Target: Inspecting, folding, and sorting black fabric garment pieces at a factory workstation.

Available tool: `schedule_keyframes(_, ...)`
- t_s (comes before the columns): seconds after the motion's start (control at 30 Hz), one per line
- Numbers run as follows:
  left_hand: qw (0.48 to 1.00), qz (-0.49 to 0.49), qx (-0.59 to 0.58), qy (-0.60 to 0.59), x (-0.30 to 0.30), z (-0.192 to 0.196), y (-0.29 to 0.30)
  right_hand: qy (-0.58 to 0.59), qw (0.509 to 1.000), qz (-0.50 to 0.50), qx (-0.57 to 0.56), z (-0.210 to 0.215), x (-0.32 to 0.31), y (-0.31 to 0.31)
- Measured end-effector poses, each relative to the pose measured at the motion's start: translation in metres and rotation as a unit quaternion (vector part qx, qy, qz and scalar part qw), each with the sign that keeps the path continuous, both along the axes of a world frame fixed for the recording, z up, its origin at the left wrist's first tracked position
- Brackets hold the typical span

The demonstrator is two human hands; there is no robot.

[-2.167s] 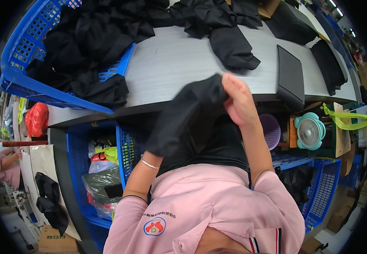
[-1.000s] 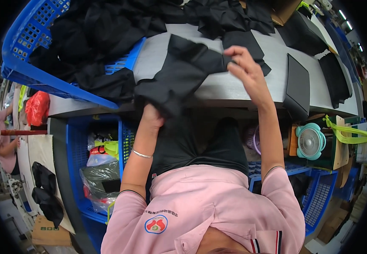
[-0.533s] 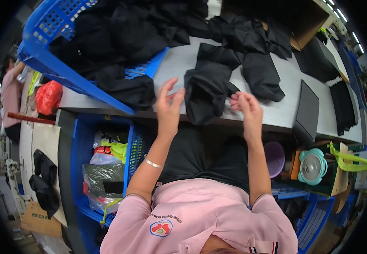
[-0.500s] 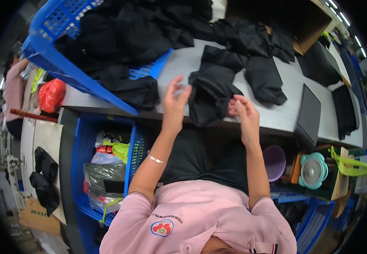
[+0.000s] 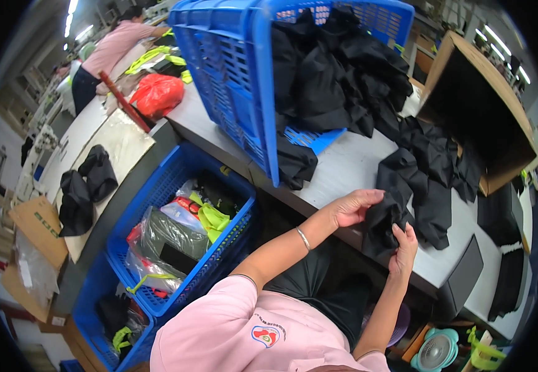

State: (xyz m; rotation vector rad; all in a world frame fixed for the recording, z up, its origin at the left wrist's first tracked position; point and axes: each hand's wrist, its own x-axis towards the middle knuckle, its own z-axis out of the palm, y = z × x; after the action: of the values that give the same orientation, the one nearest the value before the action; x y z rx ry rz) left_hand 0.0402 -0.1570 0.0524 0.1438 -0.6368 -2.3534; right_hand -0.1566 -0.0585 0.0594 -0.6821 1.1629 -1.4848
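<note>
Bag (image 5: pixel 157 95): red plastic, on the table (image 5: pixel 334 177) left of the blue basket (image 5: pixel 260 93); well apart from the hands, so it carries little risk.
Crate (image 5: pixel 216 263): below and left of the basket, packets exposed; cloth knocked off the table might land among them.
Basket: seemingly tipped, open side rightward; a tug on its black heap (image 5: pixel 331 74) could drag more cloth out.
Left hand (image 5: pixel 352 209): right of the basket, fingers drawn together, apparently pinching the black piece (image 5: pixel 396 186); so slight a hold could slip.
Black piece: right of the basket, crumpled at the table's front edge; if released, its low end could pull it off.
Right hand (image 5: pixel 403 247): farther right of the basket, fingers half curled at the piece's lower side; whether they grip, I cannot tell.
Loose pieces (image 5: pixel 433 204): right of the basket, against the handled one; similar black cloth could catch or get mixed up.
</note>
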Motion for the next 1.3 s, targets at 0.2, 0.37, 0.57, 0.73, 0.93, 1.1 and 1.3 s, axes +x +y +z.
schedule_keyframes(0.2, 0.970, 0.081, -0.093, -0.209, 0.015, 0.003, -0.004, -0.146, 0.989, -0.024, 0.011, 0.005, -0.013, 0.004)
schedule_keyframes(0.37, 0.897, 0.231, -0.229, -0.298, 0.004, -0.004, 0.004, 0.008, 0.997, 0.055, -0.045, 0.012, 0.009, -0.006)
schedule_keyframes(0.57, 0.616, 0.537, -0.385, -0.429, 0.001, 0.006, 0.011, 0.491, 0.834, -0.240, -0.075, 0.010, 0.006, -0.004)
schedule_keyframes(0.73, 0.679, 0.476, -0.306, -0.467, 0.007, -0.005, 0.033, 0.418, 0.892, -0.173, 0.018, 0.020, 0.032, 0.017)
schedule_keyframes(0.93, 0.722, 0.424, -0.329, -0.436, -0.003, -0.002, 0.063, 0.424, 0.895, -0.112, -0.079, 0.010, 0.050, 0.031)
schedule_keyframes(1.1, 0.735, 0.411, -0.297, -0.451, 0.000, 0.017, 0.047, 0.527, 0.810, -0.230, -0.111, 0.012, -0.001, 0.009)
schedule_keyframes(1.3, 0.661, 0.449, -0.384, -0.463, 0.006, -0.003, 0.046, 0.420, 0.887, -0.165, -0.093, 0.035, -0.016, 0.031)
